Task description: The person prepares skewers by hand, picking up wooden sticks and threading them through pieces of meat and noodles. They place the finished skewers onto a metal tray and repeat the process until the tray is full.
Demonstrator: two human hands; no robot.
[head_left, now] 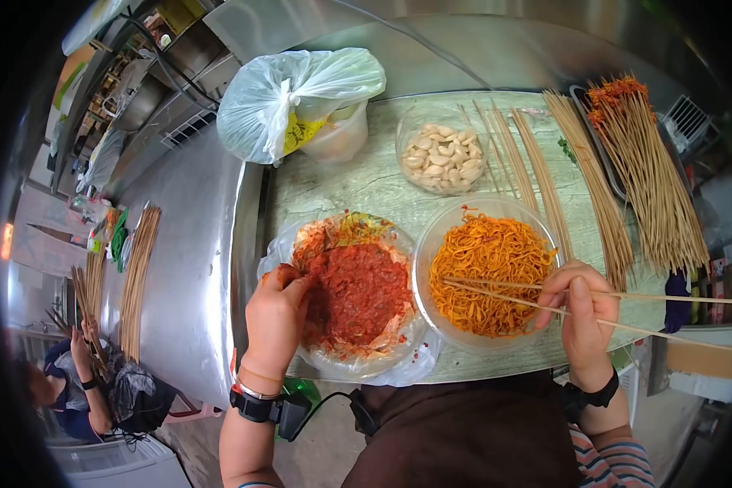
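Observation:
My left hand (pixel 278 307) is closed at the near-left rim of a bowl lined with a plastic bag (pixel 270 259). Its fingertips are stained red and reach the edge of a chunky red paste (pixel 358 289); what they pinch is hidden. In my right hand (pixel 579 313) is a pair of long thin chopsticks (pixel 667 298), slightly spread. Their tips rest in orange, noodle-like shreds (pixel 488 260), which fill a clear round tub (pixel 421 272) to the right of the red paste.
Behind stand a clear container of peeled garlic cloves (pixel 441 159) and a knotted white plastic bag (pixel 301 102) over a tub. Loose bamboo skewers (pixel 590 179) lie at right, beside a tray with loaded skewers (pixel 647 175). Another person (pixel 81 382) handles sticks at far left.

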